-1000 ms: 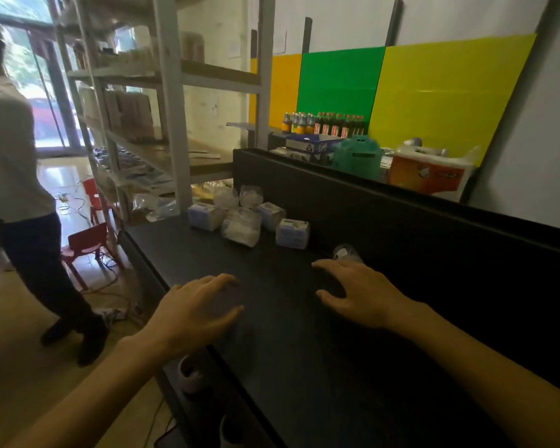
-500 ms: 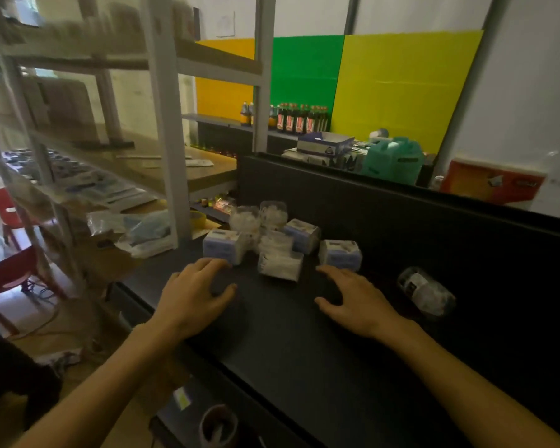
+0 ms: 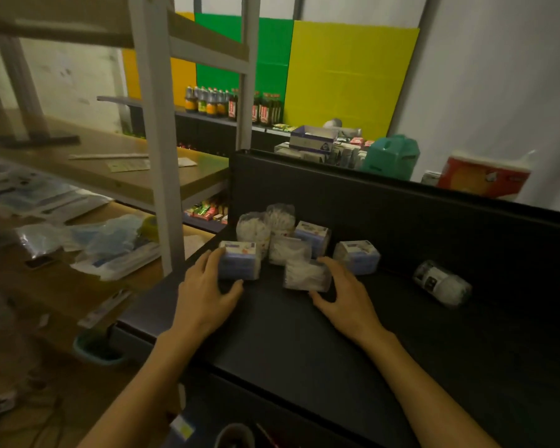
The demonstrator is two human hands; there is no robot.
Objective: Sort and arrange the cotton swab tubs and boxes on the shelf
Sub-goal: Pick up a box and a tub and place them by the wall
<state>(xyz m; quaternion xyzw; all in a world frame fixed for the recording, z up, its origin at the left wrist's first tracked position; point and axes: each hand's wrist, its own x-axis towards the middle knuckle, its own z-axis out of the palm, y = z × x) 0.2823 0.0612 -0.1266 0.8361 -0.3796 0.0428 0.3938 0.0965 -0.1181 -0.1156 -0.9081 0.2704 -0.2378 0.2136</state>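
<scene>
Head view: both hands at the cluster of cotton swab packs on the black shelf. Left hand curls its fingers and thumb round the near-left box; right hand grips the clear front tub between thumb and fingers. Two round tubs and two further boxes stand close behind, some touching. One tub lies on its side, well apart to the right. Risk: lifting or sliding either pack may drag its close neighbours over; the toppled tub could roll.
</scene>
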